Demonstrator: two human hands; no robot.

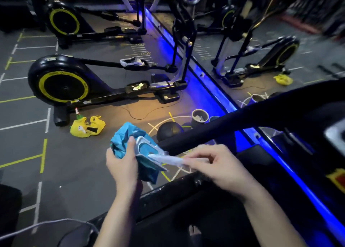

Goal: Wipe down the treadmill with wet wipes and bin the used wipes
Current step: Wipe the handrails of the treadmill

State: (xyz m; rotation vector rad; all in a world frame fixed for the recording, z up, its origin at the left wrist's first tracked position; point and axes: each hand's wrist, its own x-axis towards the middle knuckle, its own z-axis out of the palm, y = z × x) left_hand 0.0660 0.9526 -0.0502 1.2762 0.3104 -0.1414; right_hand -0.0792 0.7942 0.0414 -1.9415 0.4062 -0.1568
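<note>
My left hand grips a crumpled blue pack of wet wipes with its flip lid open. My right hand pinches a white wet wipe that stretches out of the pack's opening. Both hands hover just over the black treadmill's side handrail, which runs diagonally from the lower left to the upper right. The treadmill's side frame lies below my hands. A small dark bin holding crumpled white wipes stands on the floor beyond the rail.
A black and yellow elliptical trainer stands on the grey marked floor to the left. A yellow bag with a bottle lies beside it. A black ball rests near the bin. A blue-lit strip runs along a mirror wall.
</note>
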